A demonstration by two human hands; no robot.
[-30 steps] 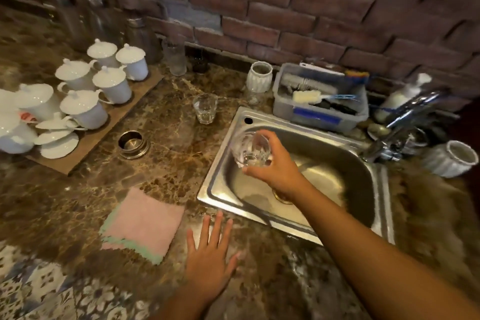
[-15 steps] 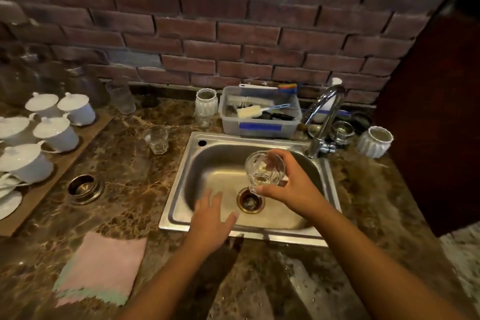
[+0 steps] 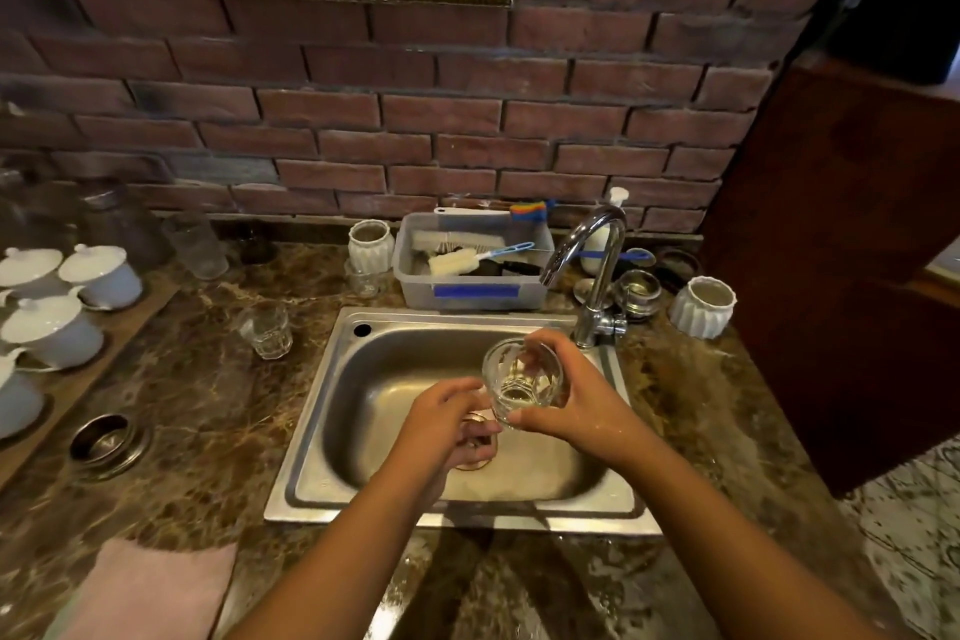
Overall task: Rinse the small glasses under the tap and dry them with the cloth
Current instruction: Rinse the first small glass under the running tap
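Over the steel sink (image 3: 332, 437) my right hand (image 3: 576, 400) holds a small clear glass (image 3: 522, 379), mouth tilted toward me. My left hand (image 3: 441, 426) touches the glass's lower left side with its fingertips. The chrome tap (image 3: 587, 265) stands at the sink's back right corner, its spout above and behind the glass; no water runs from it. A second small glass (image 3: 267, 330) stands on the counter left of the sink. The pink cloth (image 3: 150, 587) lies flat on the counter at the bottom left.
A grey tub (image 3: 467, 286) with brushes sits behind the sink, white ribbed pots (image 3: 702, 307) beside it. White lidded cups (image 3: 52, 322) fill a wooden tray at left. A metal ring (image 3: 104, 442) lies on the marble counter. A dark wooden panel (image 3: 841, 250) stands at right.
My left hand lifted off the counter and came over the sink to touch the glass. My right hand carried the glass rightward toward the tap. The view shifted right.
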